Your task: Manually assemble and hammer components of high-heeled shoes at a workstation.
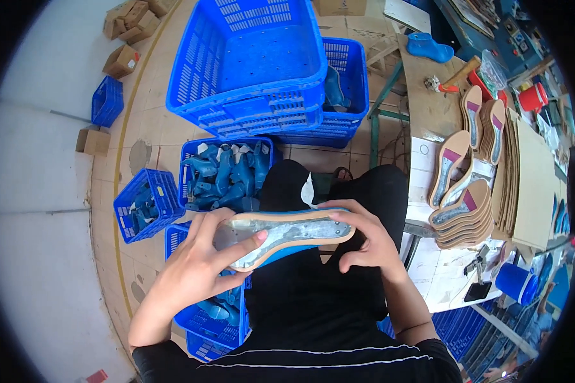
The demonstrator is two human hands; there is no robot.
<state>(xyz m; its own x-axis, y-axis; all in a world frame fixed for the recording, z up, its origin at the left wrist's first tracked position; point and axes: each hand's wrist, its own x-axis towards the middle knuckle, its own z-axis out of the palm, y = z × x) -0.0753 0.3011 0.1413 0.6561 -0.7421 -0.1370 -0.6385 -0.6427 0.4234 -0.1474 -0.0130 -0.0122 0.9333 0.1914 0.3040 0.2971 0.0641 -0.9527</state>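
Over my lap lies a blue shoe last [286,253], sole side up, with a tan-edged insole [292,231] on its bottom. The insole's middle is grey and shiny, and small round dots show at its heel end. My left hand [195,258] is closed round the broad toe end, one finger pressed on the insole's face. At the narrow heel end, my right hand [374,241] has its fingers curled over the edge, while its thumb is held away from the last. The last's underside is mostly hidden.
Blue crates with blue lasts [227,172] stand at my left, and a big stacked crate [262,64] is ahead. On the right-hand bench [421,96] lie stacks of insoles [466,217], a hammer [460,73], a lone blue last [428,48] and cardboard sheets [527,166].
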